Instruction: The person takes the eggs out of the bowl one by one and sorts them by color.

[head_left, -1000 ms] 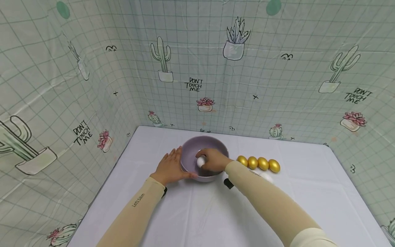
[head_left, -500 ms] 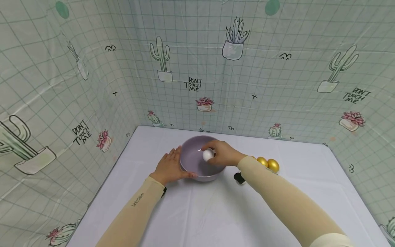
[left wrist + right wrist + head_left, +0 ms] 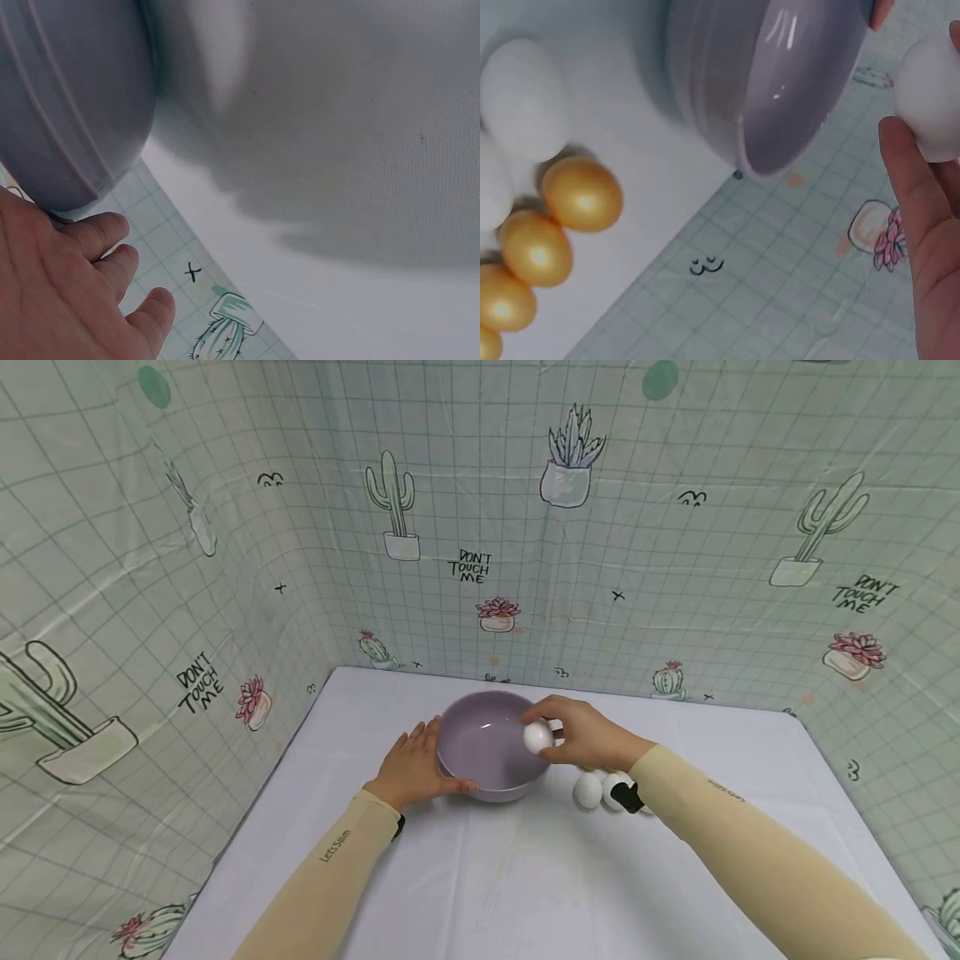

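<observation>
A lavender bowl (image 3: 480, 747) stands on the white-covered table, its bare inner wall visible. My left hand (image 3: 408, 768) rests against the bowl's left side, thumb along the front rim and fingers straight. In the left wrist view, those fingers (image 3: 101, 232) lie beside the bowl's outer wall (image 3: 67, 97). Between thumb and fingers, my right hand (image 3: 596, 733) pinches a white egg (image 3: 537, 737) over the bowl's right rim. The right wrist view shows this egg (image 3: 928, 97) held above rim height, with a fingertip against its lower side.
Right of the bowl lie white eggs (image 3: 587, 791), partly behind the right wrist's black camera (image 3: 626, 797). Several gold eggs (image 3: 583, 193) sit in a row beside them, mostly hidden from the head view by the right arm. A cactus-print grid cloth (image 3: 480, 527) hangs around the table.
My right hand has lifted the white egg from inside the bowl and carried it right to the rim. The right forearm now covers the gold eggs. The left hand stays put.
</observation>
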`<state>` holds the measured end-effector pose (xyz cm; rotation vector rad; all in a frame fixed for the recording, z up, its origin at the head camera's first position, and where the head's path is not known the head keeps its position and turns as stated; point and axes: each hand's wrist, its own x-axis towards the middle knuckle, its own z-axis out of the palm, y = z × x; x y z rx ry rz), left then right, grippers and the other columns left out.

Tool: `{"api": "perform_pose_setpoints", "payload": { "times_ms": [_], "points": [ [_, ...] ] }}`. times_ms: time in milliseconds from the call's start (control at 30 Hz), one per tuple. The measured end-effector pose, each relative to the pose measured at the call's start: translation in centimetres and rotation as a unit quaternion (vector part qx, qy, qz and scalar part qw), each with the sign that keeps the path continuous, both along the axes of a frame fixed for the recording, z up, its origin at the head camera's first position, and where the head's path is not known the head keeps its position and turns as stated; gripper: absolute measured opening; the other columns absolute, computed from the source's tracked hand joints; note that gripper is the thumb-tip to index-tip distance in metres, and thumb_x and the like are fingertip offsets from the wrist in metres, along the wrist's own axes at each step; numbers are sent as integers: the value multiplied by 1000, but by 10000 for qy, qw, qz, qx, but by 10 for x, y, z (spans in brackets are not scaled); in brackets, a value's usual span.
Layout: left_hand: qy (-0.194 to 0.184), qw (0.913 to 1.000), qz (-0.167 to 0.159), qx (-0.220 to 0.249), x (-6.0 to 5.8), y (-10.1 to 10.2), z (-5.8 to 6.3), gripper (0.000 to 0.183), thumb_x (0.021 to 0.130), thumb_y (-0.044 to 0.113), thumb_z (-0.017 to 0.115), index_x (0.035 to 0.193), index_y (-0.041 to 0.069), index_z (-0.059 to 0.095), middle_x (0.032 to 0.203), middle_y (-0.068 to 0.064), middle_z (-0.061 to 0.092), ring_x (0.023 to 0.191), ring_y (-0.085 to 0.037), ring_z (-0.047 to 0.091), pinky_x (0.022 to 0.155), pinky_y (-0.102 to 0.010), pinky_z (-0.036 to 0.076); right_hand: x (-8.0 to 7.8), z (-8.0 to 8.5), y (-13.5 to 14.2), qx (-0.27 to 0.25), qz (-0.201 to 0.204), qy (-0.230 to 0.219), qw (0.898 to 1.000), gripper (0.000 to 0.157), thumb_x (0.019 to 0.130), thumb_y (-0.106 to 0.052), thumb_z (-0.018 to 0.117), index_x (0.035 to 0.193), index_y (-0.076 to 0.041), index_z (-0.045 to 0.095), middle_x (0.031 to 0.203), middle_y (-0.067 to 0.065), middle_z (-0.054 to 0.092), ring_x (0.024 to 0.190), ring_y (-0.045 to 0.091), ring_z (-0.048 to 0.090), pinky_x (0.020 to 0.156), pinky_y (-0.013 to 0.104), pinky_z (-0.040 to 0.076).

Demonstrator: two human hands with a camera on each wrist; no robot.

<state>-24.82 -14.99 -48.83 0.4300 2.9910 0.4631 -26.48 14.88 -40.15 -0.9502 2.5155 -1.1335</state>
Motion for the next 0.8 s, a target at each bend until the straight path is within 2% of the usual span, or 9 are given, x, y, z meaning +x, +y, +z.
{"api": "perform_pose_setpoints", "payload": {
  "times_ms": [300,567,800],
  "points": [
    [16,10000,15,-6,-1,1,-1,136,67,85,65,158,-1,13,161,-17,25,148,-34,21,118,-51,19,11,-5,48,61,-17,227,9997,46,82,5,74,124,-12,64,128,3,59,115,21,57,89,28,54],
    [39,10000,-12,-34,-2,0,-2,136,68,85,64,158,-1,12,161,-18,25,148,-34,21,118,-51,19,16,-10,84,187,-249,510,9982,44,81,7,75,122,-6,64,126,4,60,115,24,57,88,33,56],
    [52,10000,-19,-10,-2,-1,-2,136,68,85,65,158,-2,13,160,-19,26,148,-34,22,118,-51,19,20,-14,107,389,-614,531,9959,46,80,7,76,121,-10,65,125,4,61,111,23,59,87,32,56]
  ]
}}
